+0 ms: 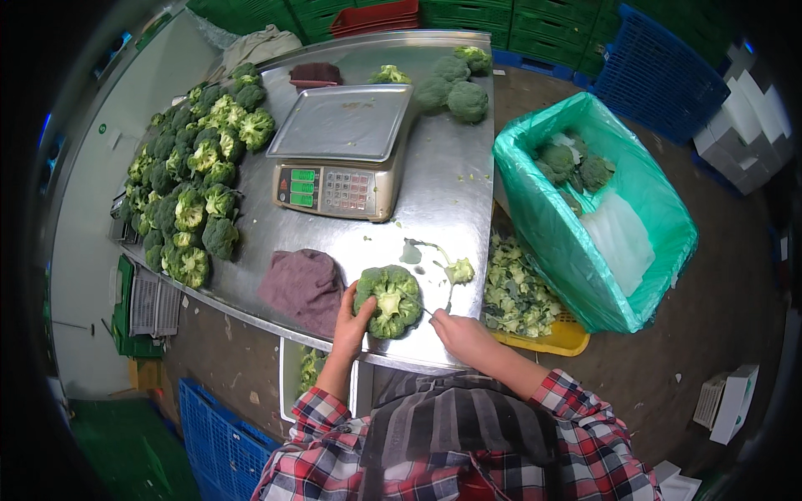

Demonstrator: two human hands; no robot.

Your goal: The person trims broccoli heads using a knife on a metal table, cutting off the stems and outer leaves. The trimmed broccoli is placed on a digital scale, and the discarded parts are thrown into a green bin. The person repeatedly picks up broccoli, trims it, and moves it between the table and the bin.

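Observation:
My left hand [353,319] grips a broccoli head [388,302] from its left side, over the near part of the steel table [438,188]. The cut stem side of the head faces up. In my right hand [450,327] is a small knife [427,310], its thin blade pointing at the right side of the head. A trimmed broccoli stalk piece with leaves [460,270] lies just beyond my right hand. To the left of the held head is a crumpled purple cloth [302,289]. A digital scale [338,188] with an empty metal pan stands farther back.
Many broccoli heads [207,153] are piled at the left; several more [467,101] lie at the far right corner. Right of the table stand a green-lined container [670,232] holding broccoli and a yellow crate [573,341] of trimmings. A white box [288,376] sits below the near edge.

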